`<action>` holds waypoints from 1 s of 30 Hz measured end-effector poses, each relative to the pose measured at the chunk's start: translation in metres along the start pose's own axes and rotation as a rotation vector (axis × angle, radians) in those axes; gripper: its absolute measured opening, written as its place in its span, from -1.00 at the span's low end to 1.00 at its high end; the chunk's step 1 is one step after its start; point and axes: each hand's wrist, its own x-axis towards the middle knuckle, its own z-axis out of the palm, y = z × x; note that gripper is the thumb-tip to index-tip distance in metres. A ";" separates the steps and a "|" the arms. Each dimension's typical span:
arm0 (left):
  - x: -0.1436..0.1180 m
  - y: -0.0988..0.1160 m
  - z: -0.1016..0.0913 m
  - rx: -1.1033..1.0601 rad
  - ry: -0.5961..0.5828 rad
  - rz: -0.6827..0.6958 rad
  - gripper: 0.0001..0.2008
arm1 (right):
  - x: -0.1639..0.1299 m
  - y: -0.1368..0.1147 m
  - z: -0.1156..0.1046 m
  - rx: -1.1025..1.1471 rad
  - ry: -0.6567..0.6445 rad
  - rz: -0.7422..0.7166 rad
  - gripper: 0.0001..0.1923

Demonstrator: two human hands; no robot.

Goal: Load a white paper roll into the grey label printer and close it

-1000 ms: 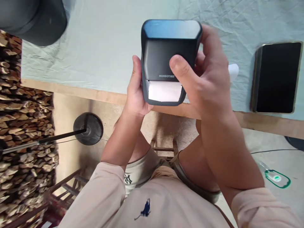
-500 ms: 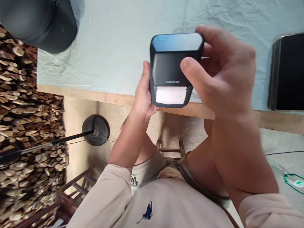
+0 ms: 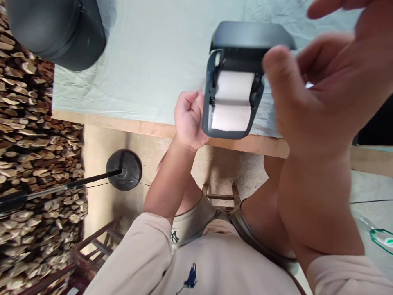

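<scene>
Printer lid [image 3: 251,35] lifted, paper roll [image 3: 235,86] inside, untouched; left hand [image 3: 188,119] holding printer [image 3: 256,105], right hand's [image 3: 325,90] fingers spread wide.

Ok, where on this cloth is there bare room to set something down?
Left of centre: the cloth between the black cylindrical container and the label printer, down to the wooden table edge. The right side is crowded, with the right hand partly covering the dark-screened device.

Stacked firewood [image 3: 39,164] borders a pale floor [image 3: 95,151], probably concrete.
</scene>
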 end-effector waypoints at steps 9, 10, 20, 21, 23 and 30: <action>-0.023 0.026 0.023 -0.333 0.141 -0.233 -0.37 | 0.009 0.003 -0.005 -0.315 -0.371 -0.094 -0.86; -0.024 0.028 0.026 -0.349 0.140 -0.238 -0.36 | 0.010 0.001 -0.006 -0.406 -0.449 -0.061 -0.83; -0.025 0.024 0.025 -0.381 0.035 -0.184 -0.41 | 0.014 -0.011 -0.009 -0.618 -0.669 -0.015 -0.70; -0.024 0.023 0.023 -0.382 0.043 -0.177 -0.41 | 0.015 -0.011 -0.010 -0.636 -0.684 -0.012 -0.75; -0.023 0.020 0.020 -0.385 0.027 -0.177 -0.41 | 0.015 -0.012 -0.010 -0.662 -0.704 0.003 -0.83; -0.024 0.022 0.021 -0.351 -0.047 -0.205 -0.41 | 0.016 -0.007 -0.009 -0.685 -0.677 0.081 -0.63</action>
